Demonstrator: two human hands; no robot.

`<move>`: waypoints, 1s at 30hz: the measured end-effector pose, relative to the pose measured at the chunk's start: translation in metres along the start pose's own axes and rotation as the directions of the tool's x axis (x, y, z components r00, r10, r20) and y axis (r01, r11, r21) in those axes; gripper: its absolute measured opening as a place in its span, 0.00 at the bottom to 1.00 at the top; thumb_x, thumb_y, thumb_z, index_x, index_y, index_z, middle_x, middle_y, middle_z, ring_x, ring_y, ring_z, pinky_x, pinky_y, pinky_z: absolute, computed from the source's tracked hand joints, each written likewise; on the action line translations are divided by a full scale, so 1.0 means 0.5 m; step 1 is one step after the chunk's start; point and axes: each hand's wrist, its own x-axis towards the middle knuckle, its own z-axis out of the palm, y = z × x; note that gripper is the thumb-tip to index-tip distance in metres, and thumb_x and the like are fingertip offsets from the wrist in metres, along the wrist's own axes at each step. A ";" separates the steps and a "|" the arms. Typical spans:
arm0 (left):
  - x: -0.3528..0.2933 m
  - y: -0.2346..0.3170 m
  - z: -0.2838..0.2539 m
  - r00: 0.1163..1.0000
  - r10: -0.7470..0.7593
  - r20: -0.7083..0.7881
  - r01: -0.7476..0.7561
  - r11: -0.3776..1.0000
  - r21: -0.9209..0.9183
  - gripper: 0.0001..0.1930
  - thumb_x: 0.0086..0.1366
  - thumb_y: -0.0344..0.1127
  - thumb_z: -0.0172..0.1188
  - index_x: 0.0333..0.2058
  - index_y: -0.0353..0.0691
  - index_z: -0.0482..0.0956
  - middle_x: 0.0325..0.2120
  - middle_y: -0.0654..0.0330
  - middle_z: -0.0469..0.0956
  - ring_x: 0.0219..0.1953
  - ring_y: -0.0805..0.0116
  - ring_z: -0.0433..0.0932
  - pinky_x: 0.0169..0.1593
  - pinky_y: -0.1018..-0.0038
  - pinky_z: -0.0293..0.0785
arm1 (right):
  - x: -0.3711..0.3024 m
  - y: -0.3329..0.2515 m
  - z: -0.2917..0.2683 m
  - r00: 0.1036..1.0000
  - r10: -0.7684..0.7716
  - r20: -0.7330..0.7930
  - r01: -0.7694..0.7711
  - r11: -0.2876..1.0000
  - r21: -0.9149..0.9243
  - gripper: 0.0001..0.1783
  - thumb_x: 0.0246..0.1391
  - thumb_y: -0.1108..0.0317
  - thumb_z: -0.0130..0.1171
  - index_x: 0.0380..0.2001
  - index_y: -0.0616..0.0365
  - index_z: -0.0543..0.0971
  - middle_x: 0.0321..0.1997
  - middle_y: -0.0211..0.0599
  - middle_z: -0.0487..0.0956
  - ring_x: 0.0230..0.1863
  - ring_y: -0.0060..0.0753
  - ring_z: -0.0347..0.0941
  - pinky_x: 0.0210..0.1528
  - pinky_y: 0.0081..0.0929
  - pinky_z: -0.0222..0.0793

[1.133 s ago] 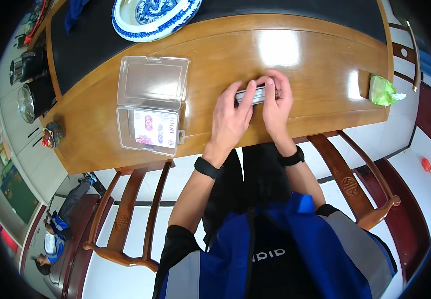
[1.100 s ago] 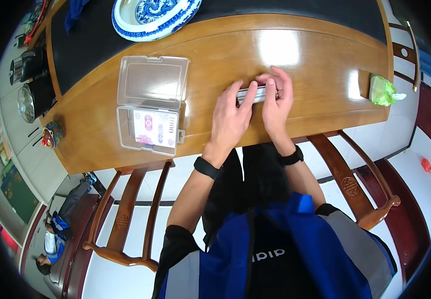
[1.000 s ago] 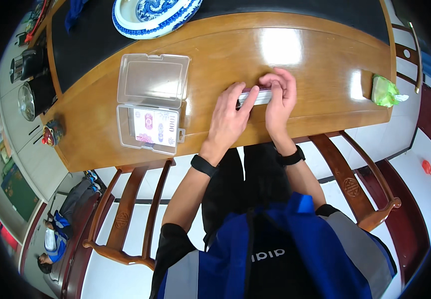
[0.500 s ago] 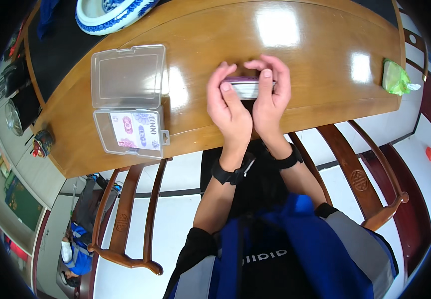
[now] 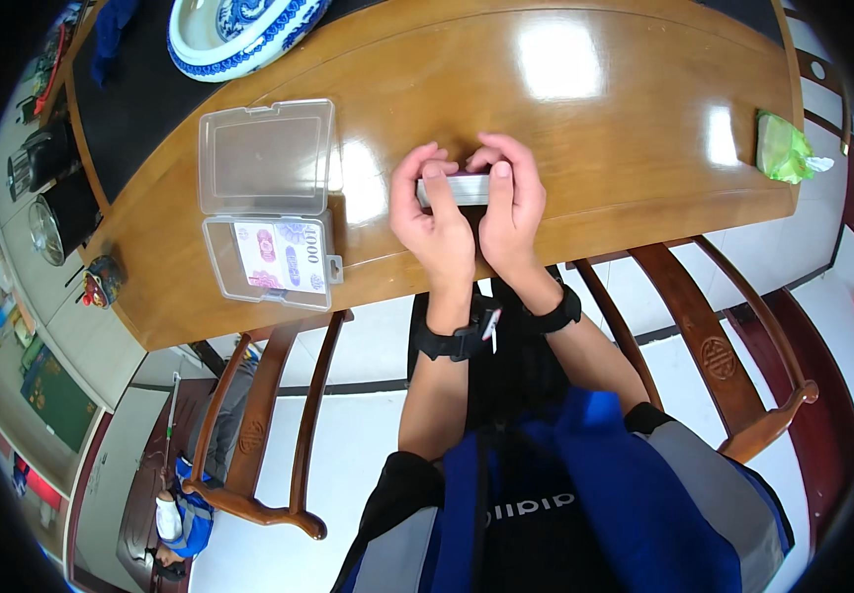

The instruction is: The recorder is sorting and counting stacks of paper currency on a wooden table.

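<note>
A thick stack of paper notes (image 5: 469, 190), white along its edge with a sliver of purple on top, is held upright between my two hands above the table. My left hand (image 5: 434, 212) closes round its left end, thumb along the near side and fingers curled behind. On the right end, my right hand (image 5: 512, 210) grips in the same way. To the left lies a clear plastic case (image 5: 212, 282) with its lid (image 5: 266, 158) swung back. Inside the case's lower half is a printed note (image 5: 284, 259) in purple and pink, like those of play money.
The glossy wooden table (image 5: 447, 89) curves around me. A blue-and-white porcelain basin (image 5: 200, 59) stands at the far left, a green tissue pack (image 5: 781, 148) at the right edge. Wooden chairs (image 5: 254, 435) flank me. A person in blue (image 5: 190, 519) is at lower left.
Both hands have come slightly left and nearer to me, closer together around the stack. Less of its purple top shows now. The whole view has shifted a little.
</note>
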 end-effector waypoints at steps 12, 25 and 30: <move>-0.019 0.006 -0.059 0.923 0.196 0.332 -0.301 0.904 0.303 0.10 0.55 0.27 0.47 0.37 0.31 0.65 0.38 0.47 0.68 0.43 0.52 0.67 0.49 0.63 0.62 | 0.006 0.009 -0.022 0.986 -0.016 0.165 0.045 0.984 -0.172 0.09 0.50 0.75 0.41 0.33 0.63 0.70 0.27 0.43 0.70 0.31 0.42 0.66 0.36 0.33 0.61; -0.003 0.075 -0.103 0.673 -0.481 0.562 0.171 0.840 0.515 0.15 0.47 0.29 0.58 0.35 0.32 0.68 0.30 0.49 0.74 0.34 0.59 0.75 0.37 0.69 0.69 | 0.085 -0.067 -0.086 0.786 0.502 0.361 -0.564 0.821 0.087 0.17 0.55 0.59 0.46 0.43 0.57 0.69 0.35 0.35 0.72 0.38 0.23 0.68 0.40 0.22 0.62; -0.033 0.143 -0.110 0.529 -0.504 0.683 0.830 0.473 -0.294 0.20 0.54 0.24 0.51 0.47 0.28 0.62 0.41 0.54 0.70 0.41 0.65 0.73 0.44 0.69 0.72 | 0.078 -0.155 -0.123 0.615 0.313 0.724 -0.711 0.618 0.336 0.35 0.51 0.54 0.51 0.58 0.54 0.50 0.49 0.43 0.68 0.52 0.34 0.64 0.53 0.30 0.58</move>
